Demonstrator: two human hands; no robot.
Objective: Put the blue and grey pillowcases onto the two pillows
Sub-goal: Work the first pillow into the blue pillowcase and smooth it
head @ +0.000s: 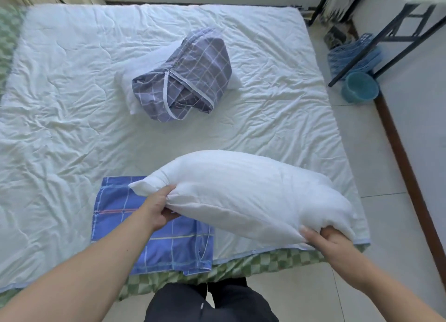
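I hold a bare white pillow [243, 196] just above the near edge of the bed. My left hand [159, 208] grips its left end, and my right hand [323, 239] grips its right corner. Under the pillow's left part, a blue checked pillowcase [154, 244] lies flat on the bed. Farther back, at the bed's middle, a crumpled grey checked pillowcase [190, 75] lies on top of a second white pillow [142, 68], which shows at the left and right of it.
The bed carries a wrinkled white quilt [60, 116] over a green checked sheet [265, 263]. To the right, on the tiled floor, stand a teal bucket [360, 86], a blue basket [352, 56] and a black metal frame [395, 32].
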